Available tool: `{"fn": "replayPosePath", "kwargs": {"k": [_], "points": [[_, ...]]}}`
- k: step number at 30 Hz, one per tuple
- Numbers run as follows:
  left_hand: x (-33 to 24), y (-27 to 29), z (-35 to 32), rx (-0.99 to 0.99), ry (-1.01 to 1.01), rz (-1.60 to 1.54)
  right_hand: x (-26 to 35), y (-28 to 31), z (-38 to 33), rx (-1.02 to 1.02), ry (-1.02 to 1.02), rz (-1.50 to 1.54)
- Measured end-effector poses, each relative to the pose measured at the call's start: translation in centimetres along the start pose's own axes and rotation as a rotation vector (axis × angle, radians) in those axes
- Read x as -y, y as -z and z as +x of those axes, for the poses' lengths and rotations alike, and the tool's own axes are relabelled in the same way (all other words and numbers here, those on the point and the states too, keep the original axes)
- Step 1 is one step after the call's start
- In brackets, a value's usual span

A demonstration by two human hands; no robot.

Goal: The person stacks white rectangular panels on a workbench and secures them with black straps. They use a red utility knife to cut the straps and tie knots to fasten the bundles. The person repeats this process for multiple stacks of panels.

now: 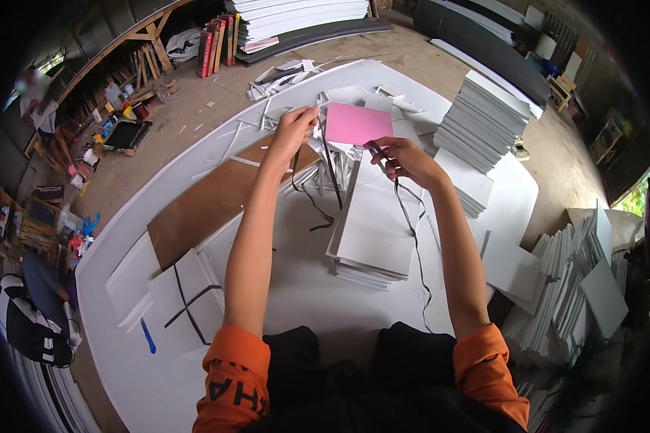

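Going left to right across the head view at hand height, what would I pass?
Brown board → left hand → pink sheet → right hand → tall grey stack.

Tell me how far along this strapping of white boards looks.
Done: one flat bundle lies at the left with black strap crossed over it. In hand: left hand and right hand each pinch black strap above the middle stack. Left: tall stacks on the right show no strap.
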State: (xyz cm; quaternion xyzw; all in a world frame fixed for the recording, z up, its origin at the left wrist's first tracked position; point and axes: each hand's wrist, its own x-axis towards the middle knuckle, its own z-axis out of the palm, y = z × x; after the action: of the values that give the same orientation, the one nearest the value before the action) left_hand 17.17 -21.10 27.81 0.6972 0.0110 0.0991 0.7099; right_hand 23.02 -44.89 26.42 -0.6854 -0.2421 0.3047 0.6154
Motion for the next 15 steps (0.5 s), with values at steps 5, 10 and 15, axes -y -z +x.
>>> {"fn": "replayPosePath", "kwargs": {"k": [5, 10, 15], "points": [[-0.4, -2.5, -0.3, 0.225, -0.051, 0.141, -1.0, -1.7, 0.8, -0.018, 0.069, 0.051], [-0.5, -3.7, -0.4, 0.295, -0.035, 0.203, 0.2, -2.1, 0.9, -0.045, 0.175, 0.118], [0.8, -4.6, 0.2, 0.343, -0.060, 0.139, 0.0, -0.9, 1.0, -0.038, 0.197, 0.015]]}}
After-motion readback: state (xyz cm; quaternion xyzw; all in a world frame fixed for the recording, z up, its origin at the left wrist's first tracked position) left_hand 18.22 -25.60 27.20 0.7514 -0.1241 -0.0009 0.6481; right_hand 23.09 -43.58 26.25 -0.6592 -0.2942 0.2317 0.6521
